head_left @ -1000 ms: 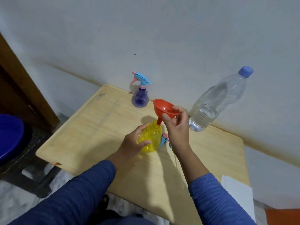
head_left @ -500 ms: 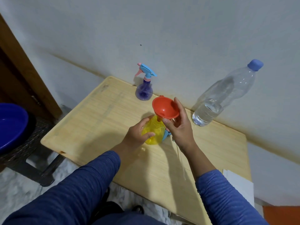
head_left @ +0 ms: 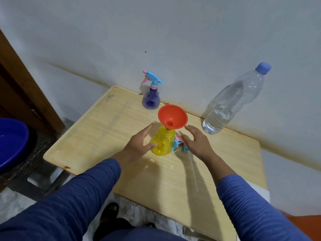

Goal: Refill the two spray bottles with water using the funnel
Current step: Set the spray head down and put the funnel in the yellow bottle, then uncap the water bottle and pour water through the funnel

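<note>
A yellow spray bottle point(head_left: 162, 144) stands uncapped in the middle of the wooden table point(head_left: 104, 129), with a red funnel point(head_left: 172, 119) sitting in its neck. My left hand point(head_left: 139, 145) holds the yellow bottle's left side. Just right of the funnel, my right hand point(head_left: 196, 143) hovers with fingers spread and nothing in it. The bottle's blue and pink spray head point(head_left: 179, 145) with its clear tube point(head_left: 193, 171) lies on the table behind my right hand. A purple spray bottle point(head_left: 151, 100) with its spray head on stands at the back. A clear water bottle point(head_left: 232, 101) with a blue cap stands at the back right, partly filled.
A blue basin point(head_left: 10, 141) with water sits on a dark wicker stool at the left. A white wall runs right behind the table. A wooden door frame point(head_left: 22, 80) rises at the far left. A white sheet point(head_left: 258, 188) lies past the table's right edge.
My right hand set the funnel into the yellow bottle's neck and let go, pulling back to the right. My left hand has stayed on the bottle.
</note>
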### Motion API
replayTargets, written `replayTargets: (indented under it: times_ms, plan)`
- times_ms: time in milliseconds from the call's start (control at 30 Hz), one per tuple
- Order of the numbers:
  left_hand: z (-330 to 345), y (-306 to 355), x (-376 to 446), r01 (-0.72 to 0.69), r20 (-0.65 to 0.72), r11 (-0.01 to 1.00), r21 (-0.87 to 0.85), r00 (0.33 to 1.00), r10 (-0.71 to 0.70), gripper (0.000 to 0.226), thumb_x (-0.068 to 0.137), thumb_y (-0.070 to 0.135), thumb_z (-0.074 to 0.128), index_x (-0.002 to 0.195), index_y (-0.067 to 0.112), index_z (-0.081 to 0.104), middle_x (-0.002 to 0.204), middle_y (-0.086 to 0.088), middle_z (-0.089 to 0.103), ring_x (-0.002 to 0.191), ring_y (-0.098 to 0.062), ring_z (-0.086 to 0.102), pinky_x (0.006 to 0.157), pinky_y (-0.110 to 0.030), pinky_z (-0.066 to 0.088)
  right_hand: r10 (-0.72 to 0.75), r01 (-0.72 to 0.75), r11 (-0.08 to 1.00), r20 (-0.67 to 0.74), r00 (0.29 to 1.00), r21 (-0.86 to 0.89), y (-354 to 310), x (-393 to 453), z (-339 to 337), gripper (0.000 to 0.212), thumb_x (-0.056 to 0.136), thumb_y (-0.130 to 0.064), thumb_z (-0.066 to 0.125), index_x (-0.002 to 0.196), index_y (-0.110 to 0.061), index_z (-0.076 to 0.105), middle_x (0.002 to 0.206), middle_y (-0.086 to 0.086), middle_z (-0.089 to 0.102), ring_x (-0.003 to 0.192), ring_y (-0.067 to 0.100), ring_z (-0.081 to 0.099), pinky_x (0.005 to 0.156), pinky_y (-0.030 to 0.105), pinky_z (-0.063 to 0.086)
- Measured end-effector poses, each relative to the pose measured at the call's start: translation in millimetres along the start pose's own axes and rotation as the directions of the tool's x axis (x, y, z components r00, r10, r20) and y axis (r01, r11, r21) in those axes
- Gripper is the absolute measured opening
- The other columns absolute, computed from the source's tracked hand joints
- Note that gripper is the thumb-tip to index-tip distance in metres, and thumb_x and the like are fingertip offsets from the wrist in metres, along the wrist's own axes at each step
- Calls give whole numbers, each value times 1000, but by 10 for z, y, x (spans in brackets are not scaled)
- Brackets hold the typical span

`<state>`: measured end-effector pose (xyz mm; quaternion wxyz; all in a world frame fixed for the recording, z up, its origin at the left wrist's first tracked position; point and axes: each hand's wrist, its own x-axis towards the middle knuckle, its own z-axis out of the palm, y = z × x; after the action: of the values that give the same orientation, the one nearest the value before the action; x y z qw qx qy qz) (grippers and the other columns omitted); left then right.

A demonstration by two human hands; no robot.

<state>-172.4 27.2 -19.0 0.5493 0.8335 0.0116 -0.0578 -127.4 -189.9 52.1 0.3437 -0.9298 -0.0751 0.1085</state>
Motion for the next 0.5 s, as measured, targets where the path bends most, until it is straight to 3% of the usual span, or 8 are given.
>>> replayTargets:
  times_ms: [100, 200, 267, 433, 500]
  plan:
    - [-215, 56, 97, 67, 27, 958, 279, 997, -78, 72, 86, 32, 63, 146, 18, 26, 149, -2, 34, 136, -17, 33, 106, -24, 25, 120, -80, 952, 121, 985, -294, -59, 132, -86, 49, 94, -36, 50, 135, -9, 47, 144, 10, 44, 132, 24, 40, 105, 30, 31]
    - [-451, 139, 277, 189, 37, 838, 513, 970, -242, 68, 88, 35, 60, 143, 12, 30, 146, -7, 40, 132, -22, 38, 106, -30, 30, 243, -88, 836, 221, 945, -541, -201, 250, -194, 61, 90, -52, 49, 127, -3, 53, 131, 14, 54, 120, 29, 50, 96, 36, 41]
    - [-584, 236, 437, 207, 53, 728, 654, 947, -317, 66, 87, 41, 59, 140, 10, 35, 141, -9, 44, 126, -27, 44, 102, -33, 37, 264, -52, 755, 230, 937, -654, -281, 331, -270, 60, 91, -52, 46, 123, -2, 56, 126, 13, 58, 116, 28, 54, 93, 34, 43]
    - [-824, 725, 830, 35, 120, 435, 900, 938, -324, 58, 88, 48, 52, 131, 9, 47, 130, -8, 52, 118, -26, 50, 94, -32, 40, 324, -162, 707, 111, 940, -689, -473, 434, -550, 45, 95, -38, 44, 122, -4, 56, 127, 11, 57, 120, 27, 51, 95, 32, 40]
    - [-882, 1001, 978, -77, 183, 355, 932, 944, -275, 45, 89, 42, 51, 120, 10, 55, 111, -7, 59, 107, -23, 55, 86, -28, 42, 357, -227, 692, 51, 933, -685, -541, 457, -709, 34, 91, -35, 48, 99, -7, 65, 107, 11, 62, 118, 28, 53, 94, 33, 41]
